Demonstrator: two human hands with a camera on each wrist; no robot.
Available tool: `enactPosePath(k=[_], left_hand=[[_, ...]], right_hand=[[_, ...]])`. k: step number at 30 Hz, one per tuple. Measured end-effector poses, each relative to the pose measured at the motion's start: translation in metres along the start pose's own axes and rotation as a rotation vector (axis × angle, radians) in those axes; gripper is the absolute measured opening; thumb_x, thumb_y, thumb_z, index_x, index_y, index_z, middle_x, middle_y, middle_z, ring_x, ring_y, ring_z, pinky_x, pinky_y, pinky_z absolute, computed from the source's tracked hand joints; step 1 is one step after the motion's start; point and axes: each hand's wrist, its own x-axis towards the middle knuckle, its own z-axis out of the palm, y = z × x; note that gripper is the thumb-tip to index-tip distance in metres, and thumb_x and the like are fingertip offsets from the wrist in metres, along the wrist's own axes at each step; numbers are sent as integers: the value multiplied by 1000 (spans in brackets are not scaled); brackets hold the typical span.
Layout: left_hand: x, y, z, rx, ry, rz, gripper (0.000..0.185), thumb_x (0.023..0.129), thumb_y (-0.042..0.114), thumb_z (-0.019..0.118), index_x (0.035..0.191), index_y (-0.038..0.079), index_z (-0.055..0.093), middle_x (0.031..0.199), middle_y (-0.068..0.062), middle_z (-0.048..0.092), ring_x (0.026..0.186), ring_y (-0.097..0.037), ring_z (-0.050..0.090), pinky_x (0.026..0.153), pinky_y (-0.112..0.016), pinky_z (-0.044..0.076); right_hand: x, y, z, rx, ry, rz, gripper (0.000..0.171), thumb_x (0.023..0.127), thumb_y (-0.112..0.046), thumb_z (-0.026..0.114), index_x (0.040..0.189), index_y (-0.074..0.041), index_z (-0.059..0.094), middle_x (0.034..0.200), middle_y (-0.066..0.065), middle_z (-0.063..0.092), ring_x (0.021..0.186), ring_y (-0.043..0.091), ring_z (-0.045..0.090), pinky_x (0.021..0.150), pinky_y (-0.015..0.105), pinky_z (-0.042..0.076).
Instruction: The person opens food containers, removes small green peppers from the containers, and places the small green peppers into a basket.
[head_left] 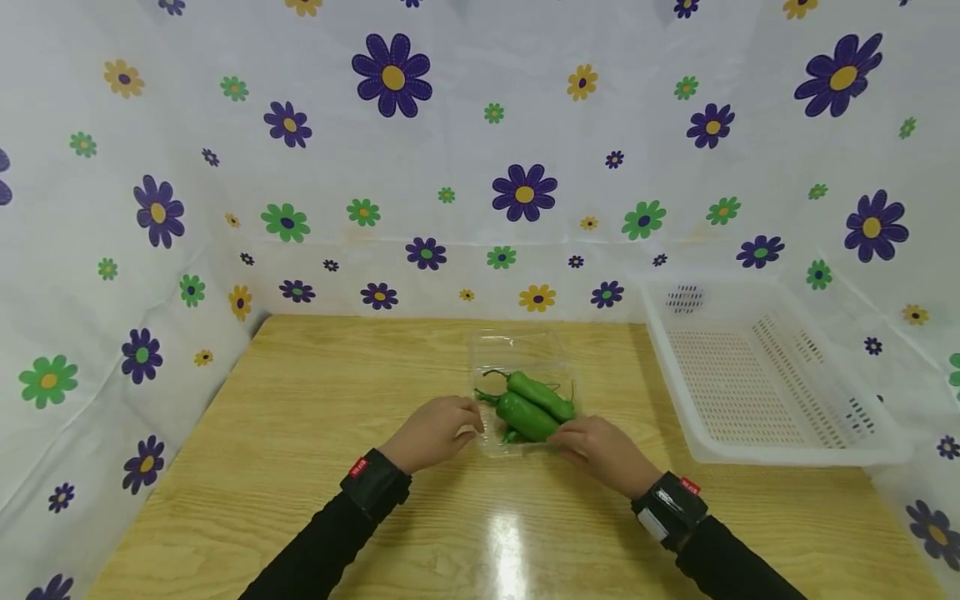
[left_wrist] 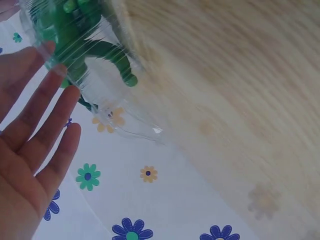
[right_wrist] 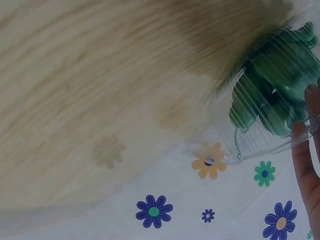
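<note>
A clear plastic box (head_left: pixel 491 443) sits on the table with several green peppers (head_left: pixel 525 417) in it. Its transparent lid (head_left: pixel 517 343) is folded back toward the wall. My left hand (head_left: pixel 438 433) is at the box's left edge; the left wrist view shows its fingers (left_wrist: pixel 60 107) spread and fairly straight beside the box wall. At the front right corner, my right hand (head_left: pixel 603 454) touches the lower end of a pepper or the box rim. In the right wrist view two of its fingers (right_wrist: pixel 302 160) reach to the box wall; its thumb's hold is hidden.
A white perforated plastic basket (head_left: pixel 787 457) stands at the right side of the wooden table (head_left: pixel 330 375). Flower-printed white cloth (head_left: pixel 450 150) hangs behind the table and along both sides.
</note>
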Motion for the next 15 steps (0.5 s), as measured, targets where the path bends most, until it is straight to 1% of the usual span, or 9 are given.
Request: enactPosePath(k=[3, 6, 9, 11, 15], left_hand=[[-3, -5, 1, 0, -2, 15, 6, 87, 14, 67, 88, 14, 73, 98, -1, 65, 93, -16, 63, 81, -28, 53], [-6, -5, -1, 12, 7, 1, 5, 86, 15, 68, 84, 15, 73, 94, 1, 64, 90, -15, 62, 78, -28, 53], [-10, -2, -5, 17, -5, -14, 6, 86, 16, 69, 82, 17, 73, 90, 3, 63, 87, -14, 61, 77, -27, 52], [-12, 2, -9, 5, -20, -4, 6, 85, 16, 69, 82, 16, 74, 89, 3, 64, 85, -14, 61, 77, -28, 52], [-13, 7, -10, -12, -48, 41, 6, 86, 17, 69, 86, 14, 75, 89, 2, 66, 84, -14, 62, 76, -28, 52]], right_hand=[[0, -2, 3, 19, 7, -8, 26, 71, -3, 78, 96, -9, 72, 93, 0, 70, 86, 14, 66, 75, 28, 56], [1, -6, 6, 21, 8, -30, 26, 72, -3, 78, 96, -10, 73, 93, -1, 71, 85, 13, 66, 74, 26, 55], [3, -10, 7, 22, 6, -54, 23, 73, -4, 77, 95, -11, 73, 92, -2, 71, 84, 12, 67, 73, 25, 55], [3, -11, 6, 23, 6, -61, 22, 73, -4, 77, 94, -11, 72, 91, -2, 70, 83, 12, 67, 72, 25, 55], [2, -9, 1, 29, -3, -49, 22, 73, -4, 77, 93, -11, 72, 90, -2, 70, 84, 12, 66, 74, 26, 55]])
